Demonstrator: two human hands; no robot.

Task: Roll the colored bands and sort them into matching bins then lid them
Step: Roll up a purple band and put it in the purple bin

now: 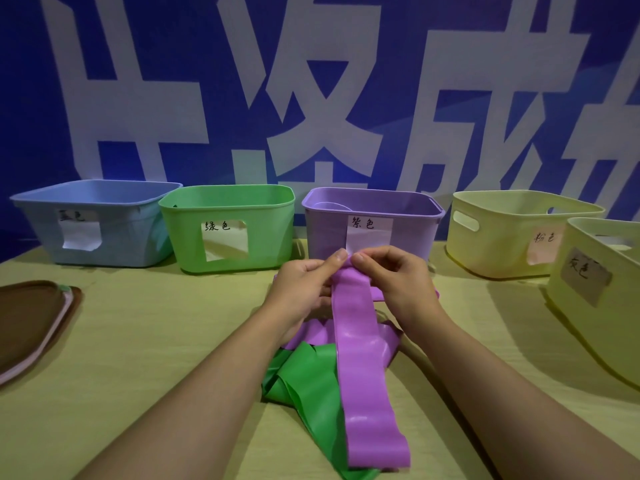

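1. We see both hands raised over the yellow-green surface (145, 341), just in front of the purple plastic bin (372, 223). The left hand (304, 289) and the right hand (398, 278) each pinch the far end of a flat purple elastic band (360, 358) between thumb and fingers; the fingertips of the two hands nearly meet at the band's top edge.
2. The band hangs from that pinch and trails toward us, its near end lying flat on the surface, partly over a crumpled green elastic band (304, 382). More purple band material lies bunched under the hands.
3. Handling, as we judge it: the band looks thin, light, limp and slightly glossy. It has no stiffness to hold a roll alone, and the smooth face may slip, so the roll likely needs steady finger pressure.
4. Best hold, in our view: the two corners of the end edge, as now, turning the edge over tightly to start the roll.
5. Bins stand in a row at the back: light blue plastic bin (97, 223), green plastic bin (228, 230), the purple one, and two pale yellow plastic bins (512, 233), each with a paper label.
6. A stack of flat lids (31, 323), brown on top, lies at the left edge. No bin is lidded yet.
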